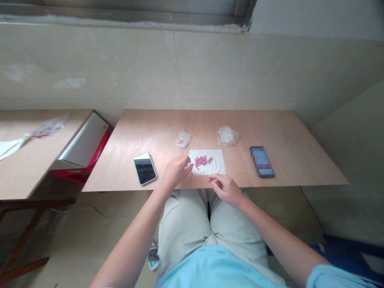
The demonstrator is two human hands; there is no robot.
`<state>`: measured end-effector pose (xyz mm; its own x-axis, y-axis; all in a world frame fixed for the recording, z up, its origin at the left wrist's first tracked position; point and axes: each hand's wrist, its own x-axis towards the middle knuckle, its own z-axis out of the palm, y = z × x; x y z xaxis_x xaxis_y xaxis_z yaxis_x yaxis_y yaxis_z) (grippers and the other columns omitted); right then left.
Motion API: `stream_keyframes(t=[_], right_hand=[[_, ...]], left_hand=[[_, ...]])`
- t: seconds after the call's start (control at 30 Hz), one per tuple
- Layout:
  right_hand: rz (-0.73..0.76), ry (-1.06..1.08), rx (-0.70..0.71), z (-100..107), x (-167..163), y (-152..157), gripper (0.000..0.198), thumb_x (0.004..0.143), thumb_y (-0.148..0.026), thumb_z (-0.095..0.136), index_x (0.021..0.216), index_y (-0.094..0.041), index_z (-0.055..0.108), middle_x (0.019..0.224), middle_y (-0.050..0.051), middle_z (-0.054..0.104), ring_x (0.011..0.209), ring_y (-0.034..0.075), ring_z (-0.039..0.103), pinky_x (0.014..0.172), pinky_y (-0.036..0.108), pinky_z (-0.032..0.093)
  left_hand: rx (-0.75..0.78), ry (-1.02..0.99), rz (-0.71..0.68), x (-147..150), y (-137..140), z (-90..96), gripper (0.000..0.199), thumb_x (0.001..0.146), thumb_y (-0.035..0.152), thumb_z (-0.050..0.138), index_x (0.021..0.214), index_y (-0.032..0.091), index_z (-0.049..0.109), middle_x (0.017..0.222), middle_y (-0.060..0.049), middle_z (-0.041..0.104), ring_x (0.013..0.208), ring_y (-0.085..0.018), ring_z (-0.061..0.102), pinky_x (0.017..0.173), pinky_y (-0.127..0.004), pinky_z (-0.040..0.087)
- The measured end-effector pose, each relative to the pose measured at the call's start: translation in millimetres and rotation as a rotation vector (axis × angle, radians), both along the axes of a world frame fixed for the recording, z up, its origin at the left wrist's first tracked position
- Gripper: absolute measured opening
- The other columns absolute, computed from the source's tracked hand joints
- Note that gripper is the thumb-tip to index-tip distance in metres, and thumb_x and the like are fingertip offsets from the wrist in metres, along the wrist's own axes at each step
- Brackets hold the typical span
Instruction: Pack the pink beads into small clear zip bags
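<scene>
A cluster of small pink beads (203, 160) lies on a white sheet (217, 169), which looks like a napkin, near the table's front edge. At the sheet's left edge is my left hand (177, 170), its fingers curled in toward the thumb. Close to the sheet's lower edge, my right hand (225, 189) has its fingertips drawn together. Both hands are closed, and anything between the fingers is too small or hidden to make out. Behind the sheet sits a clear bag (182, 139) with a few pink beads inside. Right of it lies a pile of clear plastic bags (227, 136).
A phone (145, 169) with a dark screen rests on the wooden table (303, 160) at the left. Another phone (263, 161), its screen blurred, is at the right. A second table (18, 176) stands left, beside a red drawer or bin (81, 172). A tiled wall rises behind.
</scene>
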<state>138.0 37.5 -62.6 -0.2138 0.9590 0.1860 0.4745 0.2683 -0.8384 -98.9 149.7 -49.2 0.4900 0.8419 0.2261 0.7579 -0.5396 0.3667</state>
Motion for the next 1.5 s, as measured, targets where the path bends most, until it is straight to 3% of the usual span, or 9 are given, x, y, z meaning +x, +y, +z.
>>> stream_keyframes(t=[0.07, 0.27, 0.47, 0.77, 0.9, 1.03, 1.17, 1.37, 1.5], right_hand=[[-0.084, -0.001, -0.044, -12, -4, 18, 0.023, 0.095, -0.02, 0.051, 0.109, -0.021, 0.069, 0.085, 0.003, 0.072, 0.065, 0.016, 0.064, 0.063, 0.027, 0.051], [-0.24, -0.163, 0.1, -28, -20, 74, 0.018, 0.091, -0.015, 0.053, 0.098, -0.02, 0.069, 0.096, 0.007, 0.071, 0.087, 0.02, 0.065, 0.08, 0.03, 0.05], [-0.256, -0.257, 0.113, -40, -25, 87, 0.015, 0.09, -0.016, 0.055, 0.098, -0.02, 0.067, 0.099, 0.007, 0.066, 0.089, 0.021, 0.063, 0.082, 0.03, 0.049], [-0.24, -0.223, 0.071, -42, -25, 85, 0.016, 0.09, -0.017, 0.055, 0.099, -0.019, 0.068, 0.097, 0.008, 0.066, 0.087, 0.021, 0.063, 0.078, 0.031, 0.05], [-0.271, -0.163, 0.055, -40, -22, 86, 0.013, 0.091, -0.022, 0.056, 0.093, -0.018, 0.068, 0.096, 0.008, 0.067, 0.078, 0.019, 0.063, 0.074, 0.03, 0.05], [-0.407, -0.014, 0.007, -37, -21, 91, 0.018, 0.092, -0.033, 0.057, 0.092, -0.018, 0.067, 0.088, 0.006, 0.07, 0.063, 0.016, 0.059, 0.064, 0.028, 0.048], [-0.578, 0.203, -0.043, -32, -39, 106, 0.03, 0.094, -0.043, 0.053, 0.097, -0.016, 0.066, 0.083, 0.007, 0.071, 0.066, 0.018, 0.064, 0.06, 0.028, 0.05], [-0.358, 0.242, -0.175, -26, -67, 126, 0.03, 0.09, -0.04, 0.057, 0.104, -0.018, 0.072, 0.078, 0.006, 0.071, 0.065, 0.018, 0.065, 0.06, 0.028, 0.051], [-0.475, 0.168, -0.122, -31, -35, 111, 0.031, 0.089, -0.038, 0.057, 0.106, -0.017, 0.072, 0.076, 0.005, 0.071, 0.064, 0.019, 0.065, 0.058, 0.027, 0.049]], left_hand=[[0.08, 0.037, 0.049, 5, 16, -11.3, 0.006, 0.091, 0.025, 0.06, 0.092, 0.02, 0.06, 0.086, -0.007, 0.066, 0.079, -0.022, 0.061, 0.071, -0.032, 0.043], [0.212, 0.056, 0.048, 20, 41, -37.7, 0.004, 0.088, 0.018, 0.058, 0.086, 0.019, 0.061, 0.089, -0.012, 0.066, 0.092, -0.028, 0.06, 0.081, -0.038, 0.045], [0.248, 0.071, 0.022, 15, 43, -47.3, 0.009, 0.091, 0.018, 0.053, 0.087, 0.018, 0.061, 0.09, -0.012, 0.065, 0.09, -0.027, 0.059, 0.082, -0.038, 0.045], [0.068, -0.025, 0.027, 15, 40, -42.3, 0.007, 0.089, 0.018, 0.057, 0.092, 0.018, 0.063, 0.096, -0.013, 0.065, 0.099, -0.029, 0.057, 0.089, -0.041, 0.043], [0.005, -0.107, 0.063, 15, 37, -41.9, 0.006, 0.089, 0.022, 0.061, 0.093, 0.018, 0.062, 0.094, -0.01, 0.066, 0.092, -0.025, 0.059, 0.084, -0.037, 0.044], [-0.047, -0.219, 0.137, 16, 33, -42.8, 0.008, 0.091, 0.026, 0.061, 0.09, 0.018, 0.061, 0.086, -0.007, 0.065, 0.083, -0.021, 0.06, 0.076, -0.032, 0.044], [-0.083, -0.273, 0.148, 18, 33, -43.6, 0.009, 0.09, 0.027, 0.061, 0.089, 0.018, 0.059, 0.084, -0.005, 0.065, 0.079, -0.019, 0.059, 0.071, -0.03, 0.042], [-0.124, -0.261, 0.133, 17, 36, -43.0, 0.011, 0.09, 0.029, 0.06, 0.088, 0.018, 0.059, 0.082, -0.004, 0.065, 0.076, -0.019, 0.059, 0.069, -0.029, 0.041], [-0.145, -0.245, 0.14, 16, 36, -41.9, 0.01, 0.089, 0.028, 0.062, 0.088, 0.019, 0.06, 0.084, -0.004, 0.066, 0.077, -0.019, 0.06, 0.069, -0.029, 0.041]])
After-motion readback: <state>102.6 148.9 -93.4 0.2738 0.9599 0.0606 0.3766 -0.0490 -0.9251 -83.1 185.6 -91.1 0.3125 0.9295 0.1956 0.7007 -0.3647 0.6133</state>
